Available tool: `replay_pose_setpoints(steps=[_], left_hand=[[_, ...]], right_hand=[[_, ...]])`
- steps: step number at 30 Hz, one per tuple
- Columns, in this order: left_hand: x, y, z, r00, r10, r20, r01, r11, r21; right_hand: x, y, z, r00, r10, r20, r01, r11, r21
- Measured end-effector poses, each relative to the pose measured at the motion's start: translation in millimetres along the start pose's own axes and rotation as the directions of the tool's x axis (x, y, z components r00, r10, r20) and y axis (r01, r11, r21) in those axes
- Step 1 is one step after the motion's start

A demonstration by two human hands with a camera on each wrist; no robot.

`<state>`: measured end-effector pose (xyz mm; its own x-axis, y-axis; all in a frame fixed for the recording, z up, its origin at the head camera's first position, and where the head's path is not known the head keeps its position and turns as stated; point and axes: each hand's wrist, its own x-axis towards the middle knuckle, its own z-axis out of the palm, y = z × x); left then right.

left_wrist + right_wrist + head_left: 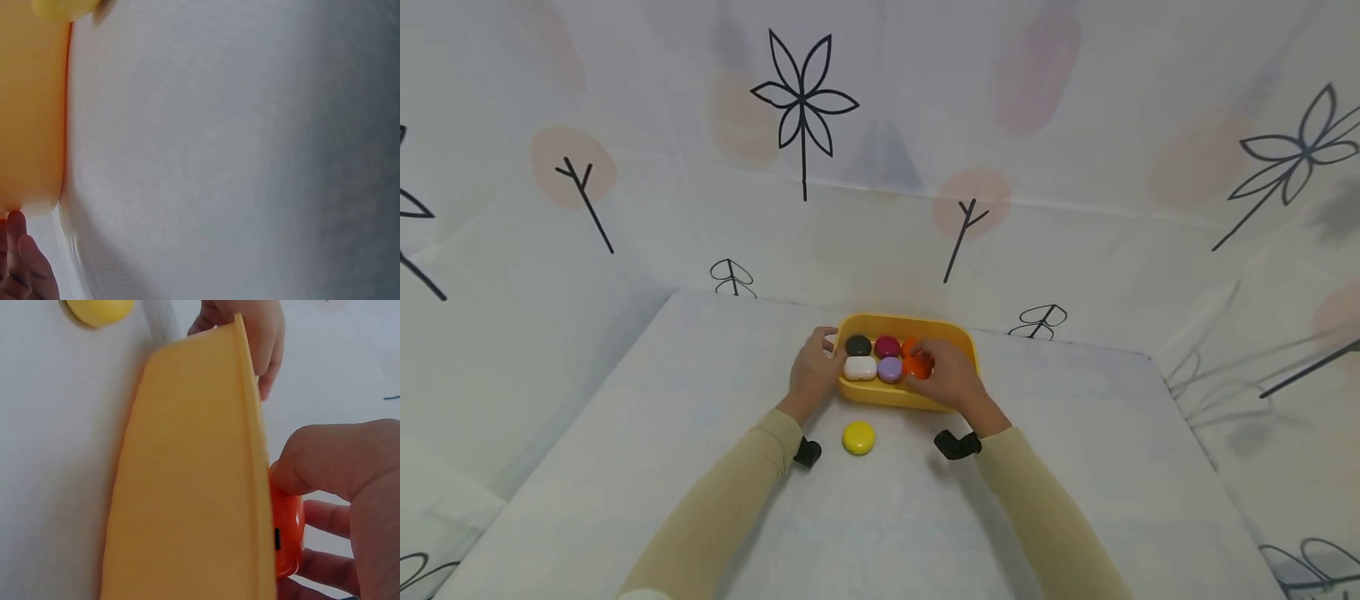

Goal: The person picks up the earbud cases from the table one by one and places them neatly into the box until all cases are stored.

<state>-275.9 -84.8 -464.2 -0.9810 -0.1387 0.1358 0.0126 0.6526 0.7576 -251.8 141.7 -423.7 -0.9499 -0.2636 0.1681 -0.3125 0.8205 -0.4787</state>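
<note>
A shallow yellow tray (891, 399) holds several small glossy rounded pieces. They include a black one (858, 345), a dark red one (887, 347), a white one (861, 367) and a purple one (890, 369). My left hand (815, 371) holds the tray's left end; its fingertips touch the end wall in the left wrist view. Over the tray's right part, my right hand (951, 373) pinches an orange rounded case (289, 534) with a small black slot, between thumb and fingers. Another orange piece (909, 344) lies behind it, partly hidden by the hand.
A yellow round piece (859, 437) lies on the white-covered table in front of the tray. White cloth (880, 242) with printed flowers and twigs hangs behind and at both sides. Each wrist carries a black camera mount (958, 445).
</note>
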Motion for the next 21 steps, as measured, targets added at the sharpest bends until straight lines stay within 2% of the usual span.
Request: replay_pose_setpoints(steps=[10, 21], left_hand=[[0.7, 0.5, -1.3, 1.000, 0.002, 0.005, -0.002, 1.000, 0.007], [1.1, -0.4, -0.4, 1.000, -0.009, 0.007, 0.009, 1.000, 0.001]], right_hand=[[-20.2, -18, -9, 0.995, -0.101, -0.014, 0.101, 0.995, 0.009], [-35.7, -32, -10, 0.991, -0.134, 0.003, 0.134, 0.991, 0.002]])
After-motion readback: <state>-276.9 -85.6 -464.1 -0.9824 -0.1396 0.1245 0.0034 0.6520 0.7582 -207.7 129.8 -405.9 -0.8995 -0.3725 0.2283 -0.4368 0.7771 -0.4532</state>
